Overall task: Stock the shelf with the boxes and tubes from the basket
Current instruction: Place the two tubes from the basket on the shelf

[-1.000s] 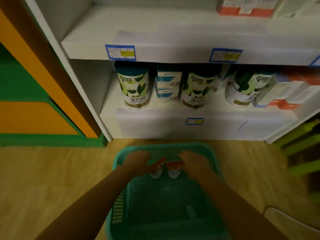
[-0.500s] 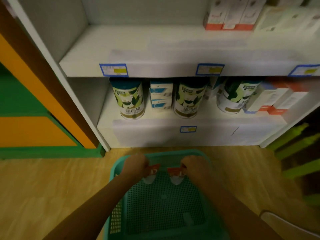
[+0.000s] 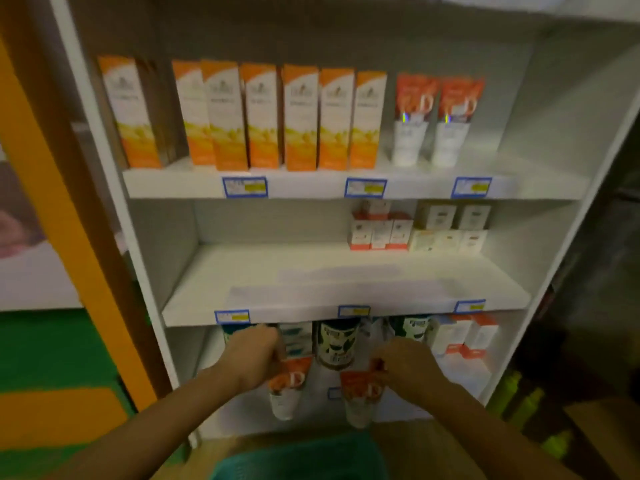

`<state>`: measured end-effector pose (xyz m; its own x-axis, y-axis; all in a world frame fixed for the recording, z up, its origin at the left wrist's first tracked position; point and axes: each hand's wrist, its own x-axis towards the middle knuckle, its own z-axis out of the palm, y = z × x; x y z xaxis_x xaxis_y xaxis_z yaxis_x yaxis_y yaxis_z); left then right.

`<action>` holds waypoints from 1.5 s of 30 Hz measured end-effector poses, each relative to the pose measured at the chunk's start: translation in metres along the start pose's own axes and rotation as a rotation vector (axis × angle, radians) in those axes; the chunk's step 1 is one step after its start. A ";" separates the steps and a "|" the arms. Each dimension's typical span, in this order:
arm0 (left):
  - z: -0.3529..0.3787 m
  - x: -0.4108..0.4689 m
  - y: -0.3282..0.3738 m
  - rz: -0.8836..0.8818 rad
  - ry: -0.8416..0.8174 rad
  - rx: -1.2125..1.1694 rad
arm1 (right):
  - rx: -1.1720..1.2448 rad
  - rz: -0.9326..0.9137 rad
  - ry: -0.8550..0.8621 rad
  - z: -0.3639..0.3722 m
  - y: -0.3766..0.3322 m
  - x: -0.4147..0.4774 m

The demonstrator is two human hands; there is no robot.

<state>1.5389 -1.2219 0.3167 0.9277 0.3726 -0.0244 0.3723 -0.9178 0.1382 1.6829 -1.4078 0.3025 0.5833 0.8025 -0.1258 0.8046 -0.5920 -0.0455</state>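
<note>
Two tubes, one per hand, both held clear above the basket [image 3: 304, 459], whose teal rim shows below your wrists. Item one: left tube [image 3: 286, 389], orange-red upper part, white lower part, hanging cap-down from your left hand [image 3: 254, 358]; your fingers [image 3: 273, 351] are curled closed around its crimped top end, so the body hangs below and slightly right of them. Item two: right tube [image 3: 360, 396], same markings, also cap-down, gripped at its top by your right hand [image 3: 408, 367]; its fingertips [image 3: 382, 367] pinch the orange end, and the body hangs below and left of them. The tubes sit near each other without touching, between your two hands. Behind your knuckles: the shelf unit [image 3: 346, 299], white. Its lowest visible level, directly beyond your fingers, carries three round tins [image 3: 336, 344] and small boxes [image 3: 464, 336]. Above your fingers, the middle board is bare on the left, with stacked small cartons [image 3: 381, 230] at the right rear. Higher again, well above both hands: a row of tall orange-and-white boxes [image 3: 263, 116] and, right of them, two shelved tubes [image 3: 433, 116] standing cap-down, matching yours. Blue-edged price labels [image 3: 244, 187] line the board fronts. Detail is blurred throughout; printed text cannot be read.
</note>
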 end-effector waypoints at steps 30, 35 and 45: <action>-0.315 0.102 0.132 0.311 0.468 -0.254 | 0.179 0.217 0.763 -0.361 0.127 0.023; -0.312 0.124 0.145 0.325 0.560 -0.262 | 0.189 0.255 0.765 -0.358 0.131 0.045; -0.308 0.155 0.157 0.291 0.594 -0.273 | 0.130 0.327 0.700 -0.335 0.140 0.067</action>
<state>1.7323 -1.2654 0.6395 0.7868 0.2007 0.5837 0.0191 -0.9531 0.3020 1.8720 -1.4120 0.6199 0.7575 0.4206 0.4993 0.5857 -0.7756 -0.2352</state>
